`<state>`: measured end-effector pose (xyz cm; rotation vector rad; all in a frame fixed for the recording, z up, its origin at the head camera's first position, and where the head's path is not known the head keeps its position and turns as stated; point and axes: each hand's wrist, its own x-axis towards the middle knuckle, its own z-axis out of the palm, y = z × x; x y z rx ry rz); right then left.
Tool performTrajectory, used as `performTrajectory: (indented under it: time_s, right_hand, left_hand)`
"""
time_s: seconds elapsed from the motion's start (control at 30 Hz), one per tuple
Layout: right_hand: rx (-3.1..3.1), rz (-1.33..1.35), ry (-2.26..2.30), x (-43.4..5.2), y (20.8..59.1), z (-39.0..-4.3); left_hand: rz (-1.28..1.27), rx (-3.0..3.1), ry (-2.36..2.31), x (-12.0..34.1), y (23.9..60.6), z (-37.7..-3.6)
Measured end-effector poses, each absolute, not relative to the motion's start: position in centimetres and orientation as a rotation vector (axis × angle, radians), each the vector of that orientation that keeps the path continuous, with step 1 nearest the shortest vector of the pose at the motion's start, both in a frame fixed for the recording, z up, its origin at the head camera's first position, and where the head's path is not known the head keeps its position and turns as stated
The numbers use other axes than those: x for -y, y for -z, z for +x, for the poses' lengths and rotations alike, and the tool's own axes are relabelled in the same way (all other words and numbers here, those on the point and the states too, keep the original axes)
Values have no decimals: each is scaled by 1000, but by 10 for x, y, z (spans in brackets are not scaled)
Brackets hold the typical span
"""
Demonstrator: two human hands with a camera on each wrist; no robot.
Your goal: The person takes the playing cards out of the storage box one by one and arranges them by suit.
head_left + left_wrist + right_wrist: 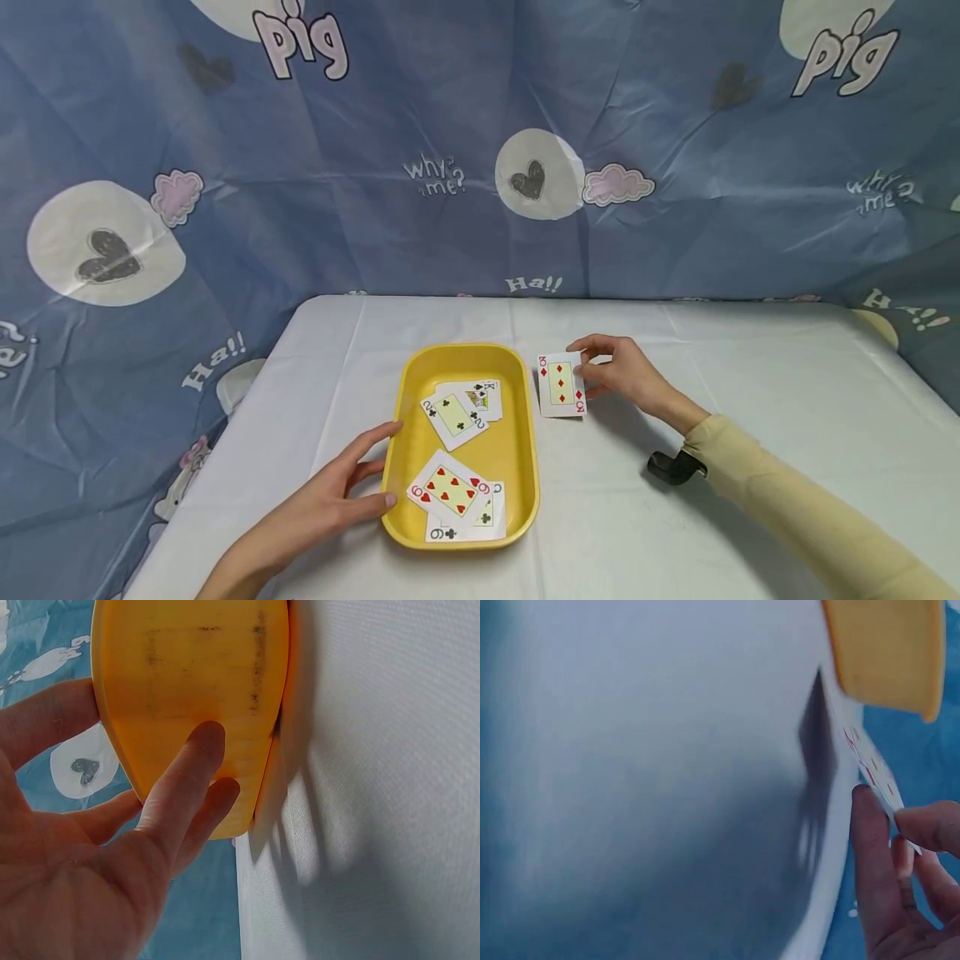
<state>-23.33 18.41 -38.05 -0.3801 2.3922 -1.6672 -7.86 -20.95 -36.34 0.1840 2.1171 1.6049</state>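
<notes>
My right hand (626, 372) pinches a three of diamonds (561, 385) between thumb and fingers, just right of the yellow tray (528, 467). In the right wrist view the card (874, 769) is seen nearly edge-on, tilted, its shadow on the cloth beside it. My left hand (330, 500) touches the tray's left side with fingertips spread and fairly straight. The left wrist view shows those fingers (191, 769) against the tray's outer wall (187, 667). Inside the tray, a two of clubs (453, 417) overlaps a king of spades (486, 392). Nearer, a six of hearts (450, 490) covers part of a club card (480, 533).
A white cloth (750, 375) covers the table under the tray. Behind it hangs a blue printed sheet (450, 242), which meets the table's back edge. A black wrist-worn device (671, 468) sticks out below the right sleeve (780, 492).
</notes>
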Motion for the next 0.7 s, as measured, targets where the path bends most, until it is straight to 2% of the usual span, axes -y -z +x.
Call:
performTrajectory:
  time_s: [0.4,0.53,0.7]
  right_hand:
    - [-2731,-466,1163,-185,393,-243]
    - [-2750,-458,1166,-184,391,-242]
    - [-2738,-540,1378,-175,378,-236]
  left_hand:
    - [172,-2125,-1603,208,363,-79]
    - [173,-2119,-1610,209,364,-79]
    - [179,-2114,-1611,209,364,-79]
